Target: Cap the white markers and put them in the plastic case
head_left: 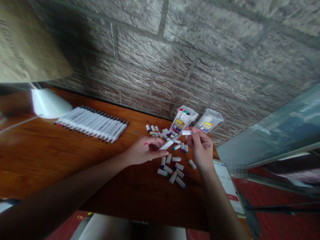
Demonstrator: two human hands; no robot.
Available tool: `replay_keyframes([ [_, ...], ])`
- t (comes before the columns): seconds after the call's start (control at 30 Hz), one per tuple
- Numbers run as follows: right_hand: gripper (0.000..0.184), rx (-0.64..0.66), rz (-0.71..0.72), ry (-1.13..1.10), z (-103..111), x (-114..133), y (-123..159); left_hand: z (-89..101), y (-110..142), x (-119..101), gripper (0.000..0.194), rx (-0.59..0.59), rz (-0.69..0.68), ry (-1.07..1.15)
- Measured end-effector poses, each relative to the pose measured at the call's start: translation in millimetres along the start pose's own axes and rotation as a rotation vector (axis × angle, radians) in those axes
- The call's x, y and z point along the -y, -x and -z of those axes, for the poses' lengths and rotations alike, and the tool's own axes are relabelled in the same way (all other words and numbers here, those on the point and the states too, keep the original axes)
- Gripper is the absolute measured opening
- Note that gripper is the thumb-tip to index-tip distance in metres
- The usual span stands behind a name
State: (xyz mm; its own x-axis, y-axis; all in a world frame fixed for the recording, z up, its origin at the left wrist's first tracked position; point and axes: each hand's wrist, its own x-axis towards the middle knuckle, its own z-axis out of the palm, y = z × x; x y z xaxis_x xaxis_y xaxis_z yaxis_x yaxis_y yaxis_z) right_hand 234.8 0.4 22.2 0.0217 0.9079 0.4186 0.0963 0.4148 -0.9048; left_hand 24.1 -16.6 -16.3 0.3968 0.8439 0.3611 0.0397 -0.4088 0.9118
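Between thumb and fingers, my left hand [145, 150] grips a white marker [167, 144], its tip end pointing up and right. My right hand [200, 145] pinches a white marker cap [186, 132] just beyond that end; the two look apart. Below and around both hands lie several loose white caps [176, 159] with coloured ends. Behind them stands a clear plastic case [183, 116] holding a few markers with red, green and black ends. A second clear case [209, 120] is to its right, behind my right hand.
Uncapped markers [92, 123] lie side by side in a row on the wooden table [112, 190]. A lamp [47, 103] stands at the left. A phone [228, 186] rests at the right edge. A brick wall [155, 56] rises behind.
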Motion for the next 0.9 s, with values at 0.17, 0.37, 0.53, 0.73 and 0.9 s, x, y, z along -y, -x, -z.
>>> replay_keyframes([
  [0.17,0.029,0.040,0.042,0.104,-1.7,1.4,1.8,0.4,0.6,3.1,0.022,0.010,-0.044,-0.012],
  [0.37,0.035,0.142,0.073,0.168,-8.0,6.1,5.4,0.6,2.2,2.0,0.026,0.037,-0.020,-0.043],
  [0.53,0.037,0.155,0.159,0.250,-11.3,7.6,6.9,2.2,3.0,-0.7,0.023,0.076,-0.026,-0.072],
  [0.73,0.039,0.197,0.144,0.313,-13.6,1.1,8.4,2.7,2.8,-0.5,0.020,0.109,-0.046,-0.127],
  [0.9,0.033,0.239,0.085,0.191,-17.8,1.7,10.0,1.4,2.2,0.3,0.019,0.065,-0.069,-0.084],
])
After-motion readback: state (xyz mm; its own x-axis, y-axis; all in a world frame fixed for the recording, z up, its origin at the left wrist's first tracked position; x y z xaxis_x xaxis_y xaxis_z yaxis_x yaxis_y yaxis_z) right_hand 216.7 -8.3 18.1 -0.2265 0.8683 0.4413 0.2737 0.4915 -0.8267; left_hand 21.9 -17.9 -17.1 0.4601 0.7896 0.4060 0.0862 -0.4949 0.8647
